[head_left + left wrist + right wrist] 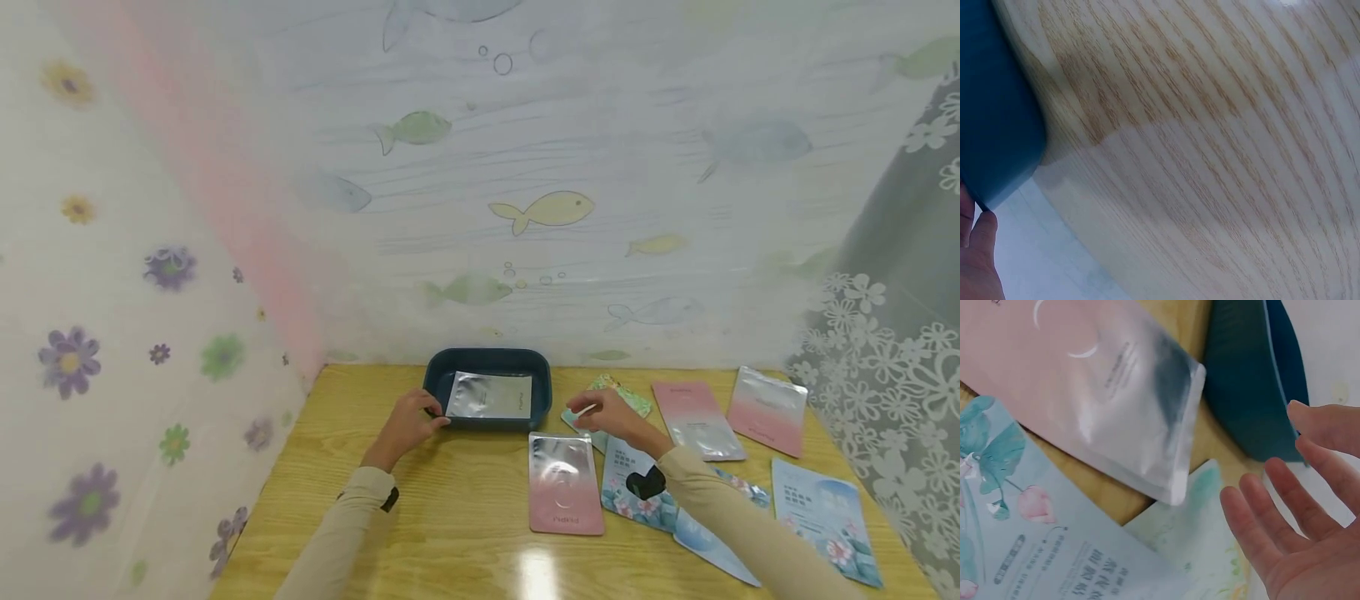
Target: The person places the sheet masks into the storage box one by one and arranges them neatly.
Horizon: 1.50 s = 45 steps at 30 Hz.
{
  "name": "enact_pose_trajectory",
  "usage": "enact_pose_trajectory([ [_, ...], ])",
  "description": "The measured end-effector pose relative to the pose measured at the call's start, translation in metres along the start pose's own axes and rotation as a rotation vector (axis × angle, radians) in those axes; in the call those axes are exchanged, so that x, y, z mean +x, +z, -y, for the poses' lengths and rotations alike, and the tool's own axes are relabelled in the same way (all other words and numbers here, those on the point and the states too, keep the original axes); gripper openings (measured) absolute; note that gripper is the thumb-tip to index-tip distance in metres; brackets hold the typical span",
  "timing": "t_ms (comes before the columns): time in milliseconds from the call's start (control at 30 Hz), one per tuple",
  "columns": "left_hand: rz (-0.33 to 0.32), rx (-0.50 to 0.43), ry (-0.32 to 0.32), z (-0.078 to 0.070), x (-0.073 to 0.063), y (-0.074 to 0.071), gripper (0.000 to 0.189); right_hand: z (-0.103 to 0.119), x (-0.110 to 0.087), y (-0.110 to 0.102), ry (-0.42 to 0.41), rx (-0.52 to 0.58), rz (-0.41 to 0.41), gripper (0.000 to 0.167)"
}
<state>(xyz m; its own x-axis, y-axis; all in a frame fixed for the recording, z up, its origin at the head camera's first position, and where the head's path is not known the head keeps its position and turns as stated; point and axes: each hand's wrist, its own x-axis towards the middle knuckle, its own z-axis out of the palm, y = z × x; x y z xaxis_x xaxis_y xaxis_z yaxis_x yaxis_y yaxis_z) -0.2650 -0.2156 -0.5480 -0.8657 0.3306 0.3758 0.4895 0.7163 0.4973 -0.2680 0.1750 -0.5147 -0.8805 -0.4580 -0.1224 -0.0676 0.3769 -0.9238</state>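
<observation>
A dark blue plastic bin [487, 424] stands at the back of the wooden table, with a silver mask sachet [491, 396] lying flat inside. My left hand [411, 427] pinches the bin's rim at its front left corner; in the left wrist view, thumb and finger [984, 234] meet at the edge. To the right of the bin, my right hand [611, 414] hovers with its fingers spread and nothing in them. Below that hand lie a green patterned sachet [637, 402] and a blue floral sachet [626, 471]. A pink-and-silver sachet [566, 485] lies in front of the bin.
Farther right lie two more pink-and-silver sachets [699, 417] [768, 408] and a light blue floral sachet [825, 517]. Another blue sachet [708, 537] is partly under my right forearm. A fish-patterned curtain [465, 208] hangs behind the table [450, 517].
</observation>
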Motion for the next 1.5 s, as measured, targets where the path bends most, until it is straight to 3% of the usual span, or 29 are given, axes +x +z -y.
enact_pose_trajectory([
  [233, 0.01, -0.009, -0.025, -0.001, -0.001, -0.002, 0.016, -0.016, -0.003, 0.006, 0.015, -0.012, -0.011, 0.032],
  [400, 0.011, 0.001, -0.027, -0.001, 0.003, -0.003, 0.016, -0.027, 0.0, 0.012, 0.0, -0.027, -0.064, 0.029],
  [633, -0.006, 0.007, -0.027, 0.0, 0.004, -0.003, 0.017, -0.039, 0.009, 0.021, -0.056, -0.229, -0.187, 0.03],
  [800, -0.009, -0.008, -0.023, -0.001, 0.003, -0.001, 0.016, -0.044, 0.01, 0.025, -0.07, -0.296, -0.193, 0.034],
  [1133, -0.015, -0.004, -0.003, -0.003, 0.005, 0.0, 0.017, -0.043, 0.006, 0.026, -0.091, -0.294, -0.19, 0.019],
  [1267, 0.002, 0.0, -0.011, -0.003, 0.003, -0.001, 0.017, -0.037, 0.002, 0.022, -0.117, -0.298, -0.151, 0.022],
  [1500, 0.004, -0.006, -0.028, -0.002, 0.001, 0.0, 0.019, -0.03, -0.006, 0.011, -0.041, -0.098, 0.094, 0.015],
])
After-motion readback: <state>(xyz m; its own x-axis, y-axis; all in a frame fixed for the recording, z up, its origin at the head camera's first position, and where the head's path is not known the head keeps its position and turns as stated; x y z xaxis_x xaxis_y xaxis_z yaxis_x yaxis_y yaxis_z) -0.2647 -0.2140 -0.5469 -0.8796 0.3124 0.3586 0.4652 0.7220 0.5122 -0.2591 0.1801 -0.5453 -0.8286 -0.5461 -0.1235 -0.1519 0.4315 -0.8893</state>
